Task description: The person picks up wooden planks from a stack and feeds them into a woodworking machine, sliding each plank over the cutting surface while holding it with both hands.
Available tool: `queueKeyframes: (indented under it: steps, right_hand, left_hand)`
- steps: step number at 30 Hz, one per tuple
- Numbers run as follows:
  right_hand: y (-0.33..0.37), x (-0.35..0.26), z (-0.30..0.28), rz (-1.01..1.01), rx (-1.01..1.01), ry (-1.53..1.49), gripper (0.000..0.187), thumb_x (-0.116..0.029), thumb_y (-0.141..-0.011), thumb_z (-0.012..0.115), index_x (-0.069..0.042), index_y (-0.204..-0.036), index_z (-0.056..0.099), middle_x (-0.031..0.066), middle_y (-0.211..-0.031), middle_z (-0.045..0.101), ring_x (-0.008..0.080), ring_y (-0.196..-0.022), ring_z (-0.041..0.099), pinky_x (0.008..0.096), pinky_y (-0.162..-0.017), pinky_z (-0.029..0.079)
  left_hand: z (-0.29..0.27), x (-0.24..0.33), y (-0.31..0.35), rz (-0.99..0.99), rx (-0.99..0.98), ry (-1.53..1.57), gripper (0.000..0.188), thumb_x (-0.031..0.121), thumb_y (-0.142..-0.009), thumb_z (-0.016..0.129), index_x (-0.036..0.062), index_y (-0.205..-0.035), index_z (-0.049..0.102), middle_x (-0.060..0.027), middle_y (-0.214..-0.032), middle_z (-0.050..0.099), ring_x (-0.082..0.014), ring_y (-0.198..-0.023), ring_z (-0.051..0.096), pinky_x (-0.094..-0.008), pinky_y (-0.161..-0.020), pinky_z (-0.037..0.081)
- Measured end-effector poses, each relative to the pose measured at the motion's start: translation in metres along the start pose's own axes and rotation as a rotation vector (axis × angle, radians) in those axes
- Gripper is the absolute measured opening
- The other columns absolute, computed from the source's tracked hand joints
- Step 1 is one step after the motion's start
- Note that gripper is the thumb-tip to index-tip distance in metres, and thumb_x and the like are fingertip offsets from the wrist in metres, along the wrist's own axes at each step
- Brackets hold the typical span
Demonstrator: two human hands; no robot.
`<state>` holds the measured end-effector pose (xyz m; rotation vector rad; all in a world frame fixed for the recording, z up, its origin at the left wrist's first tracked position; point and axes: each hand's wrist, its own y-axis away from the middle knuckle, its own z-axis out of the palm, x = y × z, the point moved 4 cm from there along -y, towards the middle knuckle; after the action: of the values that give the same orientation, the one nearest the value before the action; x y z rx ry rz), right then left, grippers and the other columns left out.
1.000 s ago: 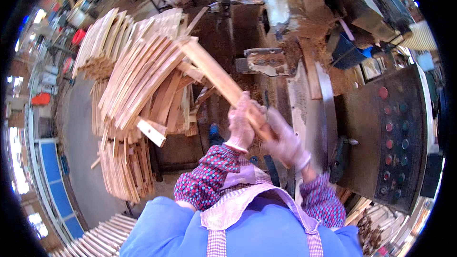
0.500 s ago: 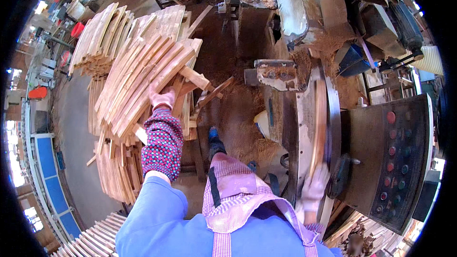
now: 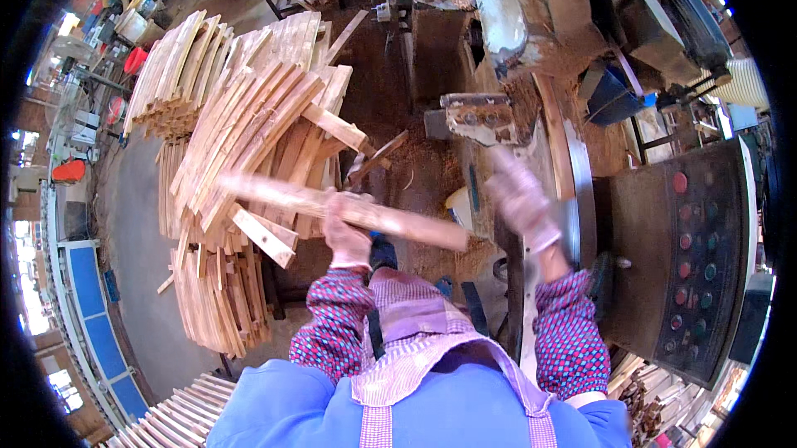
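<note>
A curved wooden slat (image 3: 403,224), blurred by motion, lies crosswise in front of me. My left hand (image 3: 344,236), gloved, is closed around its middle. To its left rises a tall stack of similar slats (image 3: 241,137), some lying askew on top. My right hand (image 3: 523,203), also gloved and smeared by motion, is over the near side of the machine bed with its fingers stretched forward; nothing shows in it. Another wooden slat (image 3: 554,128) sits on the bed against the metal guide (image 3: 579,170), its far end by the sawdust-covered machine head (image 3: 519,20).
A control panel (image 3: 685,265) with red and green buttons stands at the right. Beside the bed a metal block (image 3: 480,120) juts toward me. More slats are piled at the lower left (image 3: 178,415), and sawdust covers the floor (image 3: 398,174) between stack and machine.
My left hand has taken a slat off the stack and swung it right, in front of me. My right hand has moved forward from the near end of the bed; the slat there has slid farther away.
</note>
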<state>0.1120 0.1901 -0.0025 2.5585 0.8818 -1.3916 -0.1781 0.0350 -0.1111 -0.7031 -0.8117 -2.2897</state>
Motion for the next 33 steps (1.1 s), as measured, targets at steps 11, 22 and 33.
queueKeyframes:
  steps: [11, 22, 33]
  right_hand:
    - [0.258, -0.066, -0.018, 0.293, -0.037, 0.339, 0.075, -0.022, -0.08, 0.071, -0.001, -0.143, 0.037, 0.0253, -0.142, 0.045, 0.0399, -0.117, 0.057, 0.0419, -0.095, 0.05]
    - [0.105, 0.085, -0.06, 0.278, 0.093, 1.079, 0.053, -0.019, -0.092, 0.051, -0.002, -0.141, 0.043, 0.0184, -0.146, 0.042, 0.0358, -0.136, 0.038, 0.0472, -0.115, 0.028]
    - [0.089, -0.035, 0.026, 0.132, -0.276, 0.006, 0.085, -0.023, -0.082, 0.072, -0.001, -0.15, 0.026, 0.0189, -0.149, 0.041, 0.0315, -0.134, 0.044, 0.038, -0.107, 0.04]
  left_hand:
    - [0.102, -0.091, 0.121, -0.447, -0.169, -0.142, 0.053, 0.052, -0.093, 0.056, 0.007, -0.119, 0.049, -0.0078, -0.09, 0.057, -0.0241, -0.077, 0.059, -0.0436, -0.076, 0.054]
    - [0.078, -0.069, 0.094, -0.494, -0.148, -0.184, 0.054, 0.046, -0.093, 0.059, 0.008, -0.127, 0.043, -0.0065, -0.085, 0.056, -0.0216, -0.074, 0.057, -0.046, -0.072, 0.053]
    - [0.117, -0.063, 0.085, -0.337, -0.171, -0.011, 0.045, 0.034, -0.095, 0.06, 0.0043, -0.126, 0.046, -0.0109, -0.092, 0.06, -0.0238, -0.083, 0.061, -0.046, -0.078, 0.054]
